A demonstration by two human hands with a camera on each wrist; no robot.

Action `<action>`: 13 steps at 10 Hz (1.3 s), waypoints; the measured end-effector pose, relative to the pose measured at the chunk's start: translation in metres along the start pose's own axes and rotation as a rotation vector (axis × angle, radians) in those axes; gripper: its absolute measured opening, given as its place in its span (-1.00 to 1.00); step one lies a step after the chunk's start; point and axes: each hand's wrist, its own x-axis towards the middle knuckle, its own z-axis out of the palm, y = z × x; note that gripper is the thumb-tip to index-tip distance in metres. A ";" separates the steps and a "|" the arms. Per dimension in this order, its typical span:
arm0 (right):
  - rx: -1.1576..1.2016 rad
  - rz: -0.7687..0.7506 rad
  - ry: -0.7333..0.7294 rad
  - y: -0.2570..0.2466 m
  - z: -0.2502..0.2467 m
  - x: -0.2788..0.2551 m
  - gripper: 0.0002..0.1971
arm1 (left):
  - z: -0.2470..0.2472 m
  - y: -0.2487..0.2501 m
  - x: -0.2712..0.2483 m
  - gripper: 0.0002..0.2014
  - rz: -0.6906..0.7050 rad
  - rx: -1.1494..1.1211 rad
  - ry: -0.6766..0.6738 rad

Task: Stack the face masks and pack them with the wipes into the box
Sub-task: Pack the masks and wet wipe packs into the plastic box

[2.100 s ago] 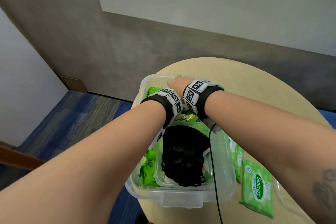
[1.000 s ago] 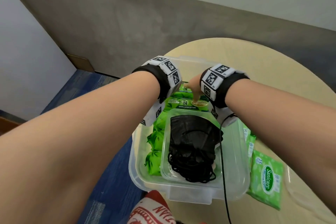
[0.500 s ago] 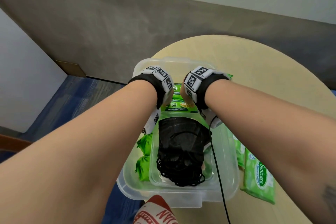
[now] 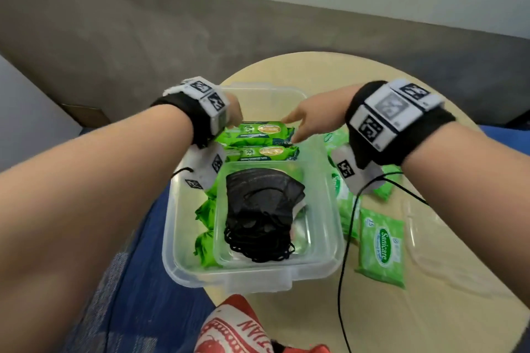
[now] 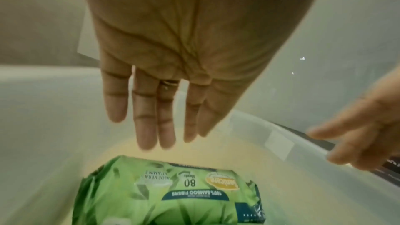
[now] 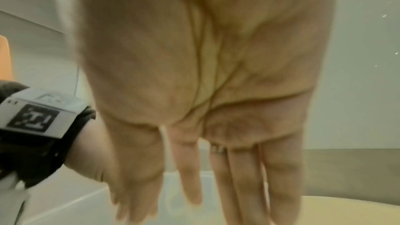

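You are lifting both hands, left hand (image 4: 233, 112) and right hand (image 4: 311, 120), flat-fingered and empty, off the wipes (image 4: 259, 132) now lying in the box (image 4: 338, 241) beside the stacked face masks (image 4: 262, 209); more packs are waiting on the surface (image 4: 430, 309).

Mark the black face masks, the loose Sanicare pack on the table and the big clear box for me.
black face masks (image 4: 262, 203), head view, middle of the stack.
Sanicare pack (image 4: 383, 248), head view, its label.
clear box (image 4: 252, 275), head view, near wall.
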 end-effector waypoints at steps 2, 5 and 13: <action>0.343 0.152 0.206 0.016 0.052 -0.025 -0.39 | 0.014 -0.022 -0.025 -0.64 -0.175 0.289 0.195; 0.449 0.192 0.191 0.012 0.070 -0.021 -0.25 | 0.017 -0.023 -0.073 -0.77 -0.163 0.497 0.026; 0.669 0.378 0.312 0.135 0.177 -0.026 -0.55 | -0.014 0.188 -0.087 -0.53 0.123 -0.280 0.495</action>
